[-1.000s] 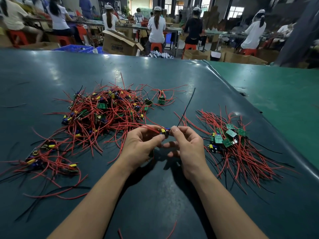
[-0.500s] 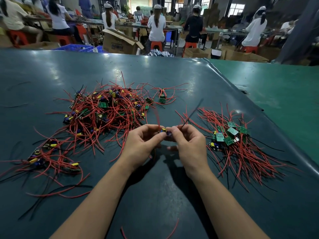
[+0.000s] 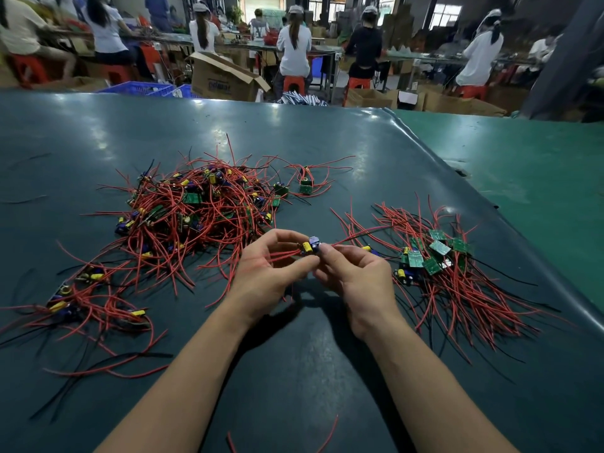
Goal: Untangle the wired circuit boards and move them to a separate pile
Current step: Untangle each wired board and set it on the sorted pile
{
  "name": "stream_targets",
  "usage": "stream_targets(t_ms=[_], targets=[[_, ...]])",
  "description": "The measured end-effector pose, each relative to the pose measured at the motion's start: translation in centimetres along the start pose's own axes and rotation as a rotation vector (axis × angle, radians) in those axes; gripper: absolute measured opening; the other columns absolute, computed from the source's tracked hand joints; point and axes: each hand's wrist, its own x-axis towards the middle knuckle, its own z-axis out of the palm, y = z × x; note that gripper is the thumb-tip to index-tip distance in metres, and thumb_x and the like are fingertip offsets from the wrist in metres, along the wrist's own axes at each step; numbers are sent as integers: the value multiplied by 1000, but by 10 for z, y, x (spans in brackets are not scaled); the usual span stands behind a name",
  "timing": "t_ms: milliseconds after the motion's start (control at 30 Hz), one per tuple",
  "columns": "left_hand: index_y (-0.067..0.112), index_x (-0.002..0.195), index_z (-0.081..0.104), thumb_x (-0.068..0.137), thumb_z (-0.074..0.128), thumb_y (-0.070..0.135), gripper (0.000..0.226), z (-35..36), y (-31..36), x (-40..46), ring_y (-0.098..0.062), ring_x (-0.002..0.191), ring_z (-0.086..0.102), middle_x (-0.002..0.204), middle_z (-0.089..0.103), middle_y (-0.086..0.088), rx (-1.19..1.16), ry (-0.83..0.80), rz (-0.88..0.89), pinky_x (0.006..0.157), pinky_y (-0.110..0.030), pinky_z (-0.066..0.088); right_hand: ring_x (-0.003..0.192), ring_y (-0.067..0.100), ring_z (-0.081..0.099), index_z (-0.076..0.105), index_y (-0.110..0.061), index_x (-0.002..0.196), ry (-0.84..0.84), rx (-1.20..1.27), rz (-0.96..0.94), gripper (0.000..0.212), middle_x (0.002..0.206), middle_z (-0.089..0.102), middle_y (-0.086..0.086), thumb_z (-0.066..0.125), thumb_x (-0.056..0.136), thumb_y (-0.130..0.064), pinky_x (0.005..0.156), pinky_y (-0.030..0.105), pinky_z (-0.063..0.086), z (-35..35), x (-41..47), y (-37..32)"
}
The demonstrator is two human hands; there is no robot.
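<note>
We hold one small circuit board (image 3: 310, 248) pinched between both hands, left hand (image 3: 268, 273) and right hand (image 3: 353, 276), fingers curled round it, above the table (image 3: 294, 371). Its red wires seem free; next, lay it on the sorted pile (image 3: 434, 256), wires aligned.

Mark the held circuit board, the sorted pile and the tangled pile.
held circuit board (image 3: 310, 248), head view, yellow capacitor
sorted pile (image 3: 438, 256), head view, green boards
tangled pile (image 3: 196, 210), head view, red wires at centre
</note>
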Motion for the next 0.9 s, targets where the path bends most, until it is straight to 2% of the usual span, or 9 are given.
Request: stream_targets(t_ms=[133, 233, 367, 533, 667, 767, 900], targets=[[1, 90, 66, 76, 77, -2, 18, 0, 0, -2, -5, 62, 64, 74, 73, -1, 16, -11, 8, 54, -15, 46, 65, 16, 71, 74, -10, 68, 20, -70, -33, 21, 73, 73, 10, 69, 88, -7, 52, 21, 53, 2, -2, 0], [-2, 88, 67, 74, 78, -6, 19, 0, 0, -2, -5, 65, 66, 73, 73, 0, 3, -29, 10, 56, -14, 48, 61, 17, 70, 73, -13, 65, 51, -85, -38, 28, 73, 73, 8, 65, 90, -6, 46, 23, 51, 2, -2, -2], [-5, 89, 66, 74, 76, -8, 18, 1, 1, -4, -4, 65, 68, 72, 74, 1, -3, -37, 19, 59, -13, 49, 61, 15, 70, 75, -13, 75, 58, -182, -71, 24, 74, 74, 7, 59, 93, -9, 44, 24, 50, 3, -3, -1], [-3, 88, 68, 74, 77, -6, 16, 1, 1, -4, -3, 60, 66, 70, 74, -1, -12, -29, -6, 54, -11, 46, 61, 16, 72, 74, -11, 75, 106, -220, -124, 20, 71, 74, 5, 67, 92, -19, 42, 24, 50, -2, -4, 1], [-4, 87, 70, 72, 80, -3, 18, 2, 0, -3, -4, 63, 65, 71, 73, 0, -13, -29, -24, 55, -13, 47, 58, 12, 69, 72, -7, 76, 177, -192, -140, 20, 70, 74, 3, 66, 92, -17, 40, 21, 46, -3, 0, -3], [-2, 86, 71, 72, 80, -2, 17, 2, 1, -3, -1, 59, 63, 68, 72, 3, -23, -34, -46, 52, -11, 45, 54, 8, 64, 71, -12, 73, 222, -130, -134, 26, 72, 74, 3, 61, 95, -20, 38, 18, 40, -5, 4, -5], [-6, 88, 70, 73, 79, -5, 18, 2, 2, -3, 0, 57, 63, 66, 72, 4, -41, -31, -62, 53, -10, 45, 41, 4, 45, 69, -13, 67, 334, -81, -176, 31, 62, 71, -3, 61, 96, -20, 38, 15, 32, -12, 10, -12]])
